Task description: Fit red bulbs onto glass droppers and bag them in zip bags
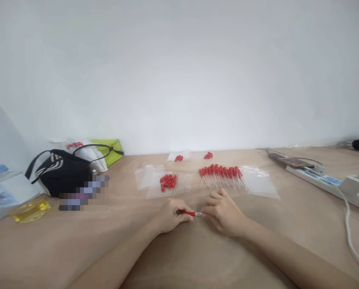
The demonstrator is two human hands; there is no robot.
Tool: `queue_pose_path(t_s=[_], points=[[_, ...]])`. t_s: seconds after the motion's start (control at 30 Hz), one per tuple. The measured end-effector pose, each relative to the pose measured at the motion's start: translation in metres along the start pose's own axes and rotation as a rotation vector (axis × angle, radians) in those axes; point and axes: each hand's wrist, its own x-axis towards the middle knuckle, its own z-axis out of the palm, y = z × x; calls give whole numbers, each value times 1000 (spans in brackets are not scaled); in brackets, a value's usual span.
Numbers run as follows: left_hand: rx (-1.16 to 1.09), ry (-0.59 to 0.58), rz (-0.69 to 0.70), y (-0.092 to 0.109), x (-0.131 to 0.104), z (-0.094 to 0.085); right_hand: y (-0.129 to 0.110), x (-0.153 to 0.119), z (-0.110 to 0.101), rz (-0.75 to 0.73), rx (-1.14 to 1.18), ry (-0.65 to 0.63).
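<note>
Low over the near middle of the table, my left hand [169, 216] pinches a red rubber bulb [189, 213] between thumb and fingers. A clear glass dropper tube [199, 214] runs from the bulb's right end into the closed fingers of my right hand [223, 212]. Those fingers hide the far end of the tube. Beyond my right hand lies a row of droppers with red bulbs [220, 171]. Loose red bulbs [168, 182] and several bare glass tubes [183, 184] lie on clear plastic bags past my left hand.
Small groups of red bulbs [178, 158] sit near the wall. A clear bag [259, 182] lies right of the droppers. At left are a black bag [65, 172] and a yellow transparent item [30, 210]; at right, a power strip [326, 182], phone [292, 160] and white cable [348, 224].
</note>
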Motion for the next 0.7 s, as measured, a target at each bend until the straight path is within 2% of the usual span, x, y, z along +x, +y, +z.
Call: queue_pose_path(t_s=[0.03, 0.1, 0.2, 0.27, 0.33, 0.43, 0.53, 0.63, 0.7], points=[[-2, 12, -1, -2, 0, -2, 2, 1, 0, 13, -8, -4], [9, 144, -55, -7, -1, -3, 12, 5, 1, 126, 1, 11], [8, 386, -221, -21, -3, -4, 39, 19, 2, 513, 68, 108], [-18, 431, -296, -30, -3, -3, 57, 33, 5, 784, 65, 193], [-32, 423, -316, -35, -4, -1, 71, 48, 10, 935, 22, 225], [-37, 431, -311, -36, -4, 1, 79, 64, 22, 1009, -24, 229], [-4, 498, -325, -35, -2, -2, 81, 70, 31, 1033, -50, 218], [97, 569, -356, -40, 5, -17, 79, 69, 34, 1027, -63, 212], [155, 568, -384, -46, 11, -32, 75, 70, 34, 986, -78, 222]])
